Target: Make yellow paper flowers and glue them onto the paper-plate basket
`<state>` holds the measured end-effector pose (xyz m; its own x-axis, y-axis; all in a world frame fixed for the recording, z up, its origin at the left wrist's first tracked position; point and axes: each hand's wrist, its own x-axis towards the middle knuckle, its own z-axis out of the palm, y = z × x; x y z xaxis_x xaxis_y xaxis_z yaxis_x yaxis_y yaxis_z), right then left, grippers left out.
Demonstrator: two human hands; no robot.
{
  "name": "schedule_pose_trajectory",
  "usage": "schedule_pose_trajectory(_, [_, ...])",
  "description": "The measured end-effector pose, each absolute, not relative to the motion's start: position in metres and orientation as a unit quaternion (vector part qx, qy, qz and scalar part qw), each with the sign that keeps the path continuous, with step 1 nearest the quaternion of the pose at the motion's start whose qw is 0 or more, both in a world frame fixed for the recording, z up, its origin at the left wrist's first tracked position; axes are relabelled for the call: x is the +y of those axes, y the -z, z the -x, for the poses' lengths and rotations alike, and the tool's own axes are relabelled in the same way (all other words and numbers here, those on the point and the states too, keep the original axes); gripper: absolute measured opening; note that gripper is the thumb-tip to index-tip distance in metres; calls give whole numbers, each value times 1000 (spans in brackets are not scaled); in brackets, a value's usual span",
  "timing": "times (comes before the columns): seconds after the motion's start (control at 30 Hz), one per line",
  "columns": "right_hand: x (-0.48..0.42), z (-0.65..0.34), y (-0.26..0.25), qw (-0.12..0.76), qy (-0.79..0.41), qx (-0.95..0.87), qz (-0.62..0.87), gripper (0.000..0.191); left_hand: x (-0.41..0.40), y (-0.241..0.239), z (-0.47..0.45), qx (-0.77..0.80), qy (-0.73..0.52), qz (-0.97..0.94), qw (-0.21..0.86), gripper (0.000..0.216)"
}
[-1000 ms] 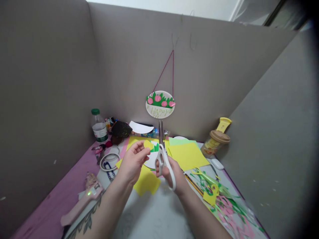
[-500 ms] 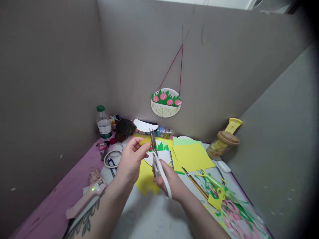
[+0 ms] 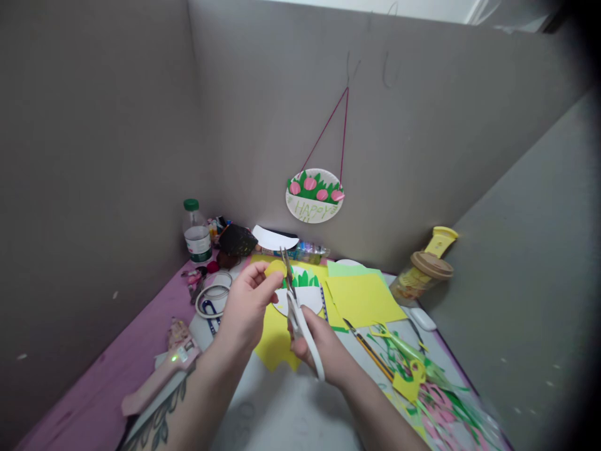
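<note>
My left hand (image 3: 251, 297) pinches a small rounded piece of yellow paper (image 3: 275, 269) between thumb and fingertips. White-handled scissors (image 3: 300, 322) are gripped in my right hand (image 3: 319, 344), their blades pointing up beside the paper's right edge. The blades look slightly parted; whether they touch the paper I cannot tell. Below and behind both hands lies a white paper-plate craft (image 3: 307, 299) with green paper leaves, partly hidden by my fingers and the scissors. It rests on yellow paper (image 3: 277, 341).
A pink glue gun (image 3: 162, 376) with a green light lies left, near tape rolls (image 3: 211, 300) and a bottle (image 3: 196, 235). Rightward are yellow sheets (image 3: 366, 299), a craft knife (image 3: 361, 341), paper scraps (image 3: 417, 382) and a lidded cup (image 3: 420, 275). A flower plate (image 3: 314, 210) hangs on the wall.
The yellow piece has turned in my left fingers, so more of its rounded face shows. The scissors stay beside it with little movement. The whole view has shifted slightly.
</note>
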<state>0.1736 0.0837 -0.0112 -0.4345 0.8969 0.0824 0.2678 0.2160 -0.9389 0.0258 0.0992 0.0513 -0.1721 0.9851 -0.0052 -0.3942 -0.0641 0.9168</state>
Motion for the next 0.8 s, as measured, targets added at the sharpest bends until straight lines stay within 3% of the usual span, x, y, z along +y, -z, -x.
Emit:
schedule_pose_trajectory(0.27, [83,-173,12,333,-474,-705,410,57,100,-51,-26,412,-643,-350,542,22])
schedule_pose_trajectory(0.8, [82,-173,18,332,-495,-698,396,44,98,-53,-28,406,-649,-334,551,24])
